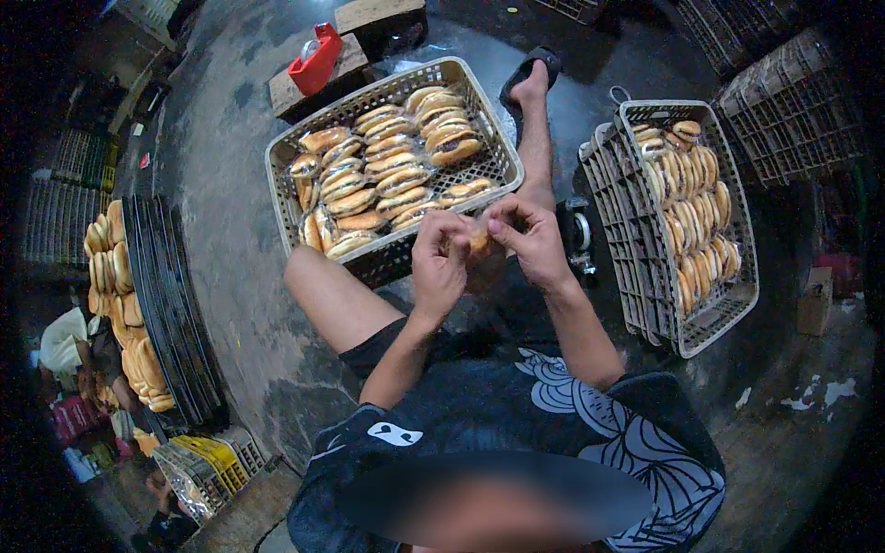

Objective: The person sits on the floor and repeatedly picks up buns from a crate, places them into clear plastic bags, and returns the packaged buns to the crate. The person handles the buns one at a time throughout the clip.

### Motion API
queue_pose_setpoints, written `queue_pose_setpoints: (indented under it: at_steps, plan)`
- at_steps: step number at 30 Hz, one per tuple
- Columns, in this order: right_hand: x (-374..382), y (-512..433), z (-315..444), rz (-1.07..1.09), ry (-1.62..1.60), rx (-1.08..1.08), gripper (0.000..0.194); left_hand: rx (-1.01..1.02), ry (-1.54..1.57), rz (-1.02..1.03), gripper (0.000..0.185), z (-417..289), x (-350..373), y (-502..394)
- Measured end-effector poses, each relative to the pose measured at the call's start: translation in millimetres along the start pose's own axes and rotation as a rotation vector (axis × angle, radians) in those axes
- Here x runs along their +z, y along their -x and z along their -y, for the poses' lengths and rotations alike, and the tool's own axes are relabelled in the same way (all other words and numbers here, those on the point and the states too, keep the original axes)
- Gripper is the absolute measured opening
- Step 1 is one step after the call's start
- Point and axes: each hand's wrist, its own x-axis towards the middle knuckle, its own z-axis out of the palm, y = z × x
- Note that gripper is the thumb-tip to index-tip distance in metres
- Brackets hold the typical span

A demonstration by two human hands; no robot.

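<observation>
Between my two hands is a small clear plastic bag with a bread bun (478, 243) inside. My left hand (442, 252) pinches one side of the bag, and my right hand (527, 235) pinches the other side near its top. Part of the bun is hidden by my fingers. Just beyond my hands a plastic crate (278, 207) holds rows of filled buns (401, 181), many in clear wrapping. Its near edge lies close to my knuckles.
A red tape dispenser (317, 59) sits on a wooden block (356, 55) behind the crate. Stacked crates (608, 228) with more buns (691, 200) stand at right. At left, black trays (176, 304) carry unwrapped buns (114, 269), with another person (69, 345) beside them.
</observation>
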Motion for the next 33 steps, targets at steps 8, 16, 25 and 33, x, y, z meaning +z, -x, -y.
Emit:
queue_pose_setpoints:
  at_steps: [8,16,25,33]
  plan:
    - [2.5,3.4,-0.8,0.093,-0.119,0.095,0.009,-0.445,0.262,0.269,0.016,-19.6,-11.9,-16.7]
    - [2.9,-1.6,2.7,-0.048,0.293,-0.011,0.011,-0.060,-0.260,0.236,0.016,-19.4,-4.9,-6.9]
    - [-9.1,1.8,-17.6,0.023,1.023,-0.146,0.012,-0.032,-0.627,0.271,0.022,1.5,-1.2,-2.2]
    - [-1.4,38.9,-31.0,-0.055,1.022,-0.047,0.026,-0.433,-0.533,0.599,0.022,53.6,8.7,-19.6]
